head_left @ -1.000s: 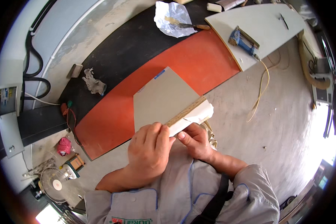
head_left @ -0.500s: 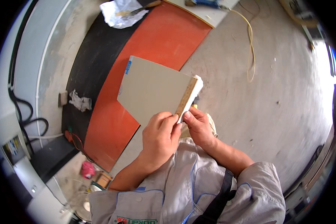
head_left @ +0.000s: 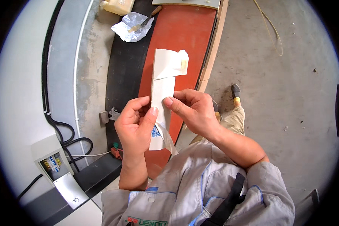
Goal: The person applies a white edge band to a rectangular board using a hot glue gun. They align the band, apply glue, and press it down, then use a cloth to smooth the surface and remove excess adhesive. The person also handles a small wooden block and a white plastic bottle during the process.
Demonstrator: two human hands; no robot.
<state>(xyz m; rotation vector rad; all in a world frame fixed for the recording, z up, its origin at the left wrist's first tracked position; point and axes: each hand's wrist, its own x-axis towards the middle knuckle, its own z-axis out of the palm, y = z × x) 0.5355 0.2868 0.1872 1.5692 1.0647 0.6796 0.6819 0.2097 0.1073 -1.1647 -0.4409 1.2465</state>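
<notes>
A pale board (head_left: 164, 86) is held upright in front of me, showing as a narrow white strip with a blue printed mark near its lower end. My left hand (head_left: 133, 126) grips its left edge, thumb in front and fingers partly hidden behind. From the right, my right hand (head_left: 197, 113) pinches the same board with the thumb laid on its white face. A crumpled white paper-like piece (head_left: 182, 62) folds over the far end. At the near end a loose pale strip (head_left: 166, 138) curls away toward my jacket.
Below lies a bench top in red (head_left: 180, 28) and black (head_left: 118, 71). White paper (head_left: 126, 30) with a wooden-handled putty knife (head_left: 150, 17) rests there beside a yellowish jug (head_left: 118, 5). An open electrical box (head_left: 52, 164) and black cables stand left. Yellow hose (head_left: 269, 26) lies on the floor.
The board has swung from showing its broad grey face and chipboard edge to a narrow white side. Both hands still hold it, and my view has shifted over the bench.
</notes>
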